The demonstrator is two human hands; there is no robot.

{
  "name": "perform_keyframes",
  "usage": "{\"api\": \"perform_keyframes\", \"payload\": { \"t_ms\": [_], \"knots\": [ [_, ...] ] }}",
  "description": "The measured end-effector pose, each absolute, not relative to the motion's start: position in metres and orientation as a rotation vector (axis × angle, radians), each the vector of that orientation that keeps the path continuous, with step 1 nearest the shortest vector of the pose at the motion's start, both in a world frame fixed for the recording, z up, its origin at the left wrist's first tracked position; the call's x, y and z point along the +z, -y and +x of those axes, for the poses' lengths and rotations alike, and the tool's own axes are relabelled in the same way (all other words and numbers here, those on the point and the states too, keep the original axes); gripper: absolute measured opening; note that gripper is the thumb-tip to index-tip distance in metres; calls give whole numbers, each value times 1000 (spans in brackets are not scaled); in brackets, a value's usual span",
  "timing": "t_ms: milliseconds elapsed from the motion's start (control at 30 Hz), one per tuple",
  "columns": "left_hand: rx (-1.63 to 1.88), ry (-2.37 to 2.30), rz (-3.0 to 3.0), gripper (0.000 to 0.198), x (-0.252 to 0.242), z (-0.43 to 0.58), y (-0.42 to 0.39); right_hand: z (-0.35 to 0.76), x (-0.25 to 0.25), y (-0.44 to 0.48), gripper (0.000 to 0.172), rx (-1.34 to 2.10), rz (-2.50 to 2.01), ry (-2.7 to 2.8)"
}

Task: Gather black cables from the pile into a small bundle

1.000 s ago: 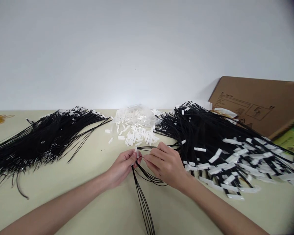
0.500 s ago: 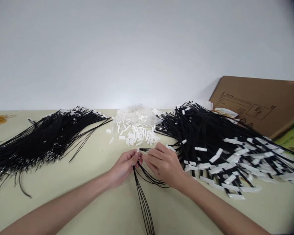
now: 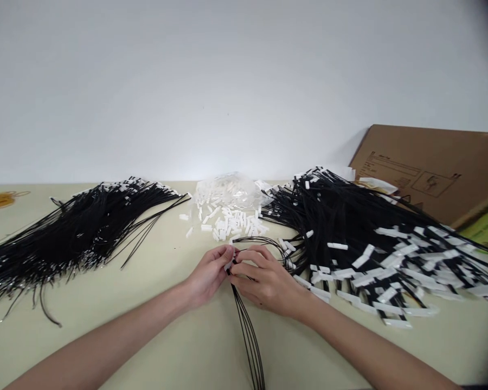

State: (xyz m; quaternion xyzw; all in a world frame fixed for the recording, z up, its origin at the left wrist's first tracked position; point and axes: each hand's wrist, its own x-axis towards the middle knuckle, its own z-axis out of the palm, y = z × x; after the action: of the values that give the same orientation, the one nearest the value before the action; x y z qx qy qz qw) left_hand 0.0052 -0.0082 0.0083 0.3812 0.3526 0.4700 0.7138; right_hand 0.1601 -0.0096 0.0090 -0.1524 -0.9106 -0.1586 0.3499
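Note:
My left hand (image 3: 209, 272) pinches a small white connector (image 3: 231, 245) between thumb and fingers, above the middle of the table. From it hang thin black wires (image 3: 248, 336), running down toward the table's front edge, while others loop off to the right. My right hand (image 3: 270, 279) meets the left at the connector. Its fingers are bent and closed round the black wires just below the connector; the fingertips partly hide the grip. Just beyond both hands lies a heap of loose white connector pieces (image 3: 236, 219).
A clear plastic bag (image 3: 231, 187) of white pieces stands against the wall. Bundled black wires (image 3: 93, 222) lie at left, and a larger pile of wires with white ends (image 3: 333, 216) at right. A cardboard box (image 3: 431, 168) leans behind it; yellow ties (image 3: 0, 199) lie far left.
My right hand has shifted its fingers lower at the connector, and the looped wires now swing out above it to the right. The left hand keeps its pinch. The view has shifted slightly.

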Motion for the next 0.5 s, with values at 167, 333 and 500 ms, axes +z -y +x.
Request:
{"api": "perform_keyframes", "payload": {
  "t_ms": [167, 333, 500],
  "knots": [
    [1044, -764, 859, 23, 4, 3, 7, 160, 4, 6, 11, -451, -389, 2347],
    [1059, -743, 832, 20, 3, 1, 6, 157, 6, 9, 14, -169, -385, 2287],
    [1115, -741, 846, 22, 1, -1, 4, 164, 27, 19, 16, 728, -596, 1956]
  ]
}}
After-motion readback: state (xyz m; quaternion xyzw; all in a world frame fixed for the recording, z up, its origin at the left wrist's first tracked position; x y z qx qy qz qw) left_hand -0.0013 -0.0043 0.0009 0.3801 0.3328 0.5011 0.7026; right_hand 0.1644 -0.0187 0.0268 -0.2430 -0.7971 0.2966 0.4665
